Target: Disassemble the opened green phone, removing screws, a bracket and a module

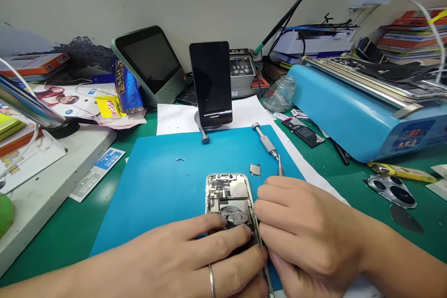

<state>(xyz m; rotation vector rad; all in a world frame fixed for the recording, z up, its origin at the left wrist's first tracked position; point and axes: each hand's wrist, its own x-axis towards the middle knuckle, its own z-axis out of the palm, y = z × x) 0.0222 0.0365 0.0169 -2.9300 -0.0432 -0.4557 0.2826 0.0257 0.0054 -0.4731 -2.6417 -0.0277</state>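
Observation:
An opened smartphone [239, 188] lies on the blue mat [157, 191], its circuit board and inner parts bare. Across its lower half my left hand [209, 256] is laid, the fingers reaching to the right edge and holding the phone; the thumb is hidden. My right hand [300, 228] is closed in a fist against the phone's right side. A metal tool end [280, 170] shows just above its knuckles, but what the fingers grip is hidden. Beyond it lies a silver screwdriver [267, 143]. A small metal SIM tray reader [255, 169] is beside the phone's top right corner.
A dark-screened phone [211, 84] stands upright at the back. To the right are a blue machine [345, 107], a glass jar [281, 93], a phone battery [303, 131] and a camera cover [393, 190]. Tiny screws [180, 159] lie on the mat.

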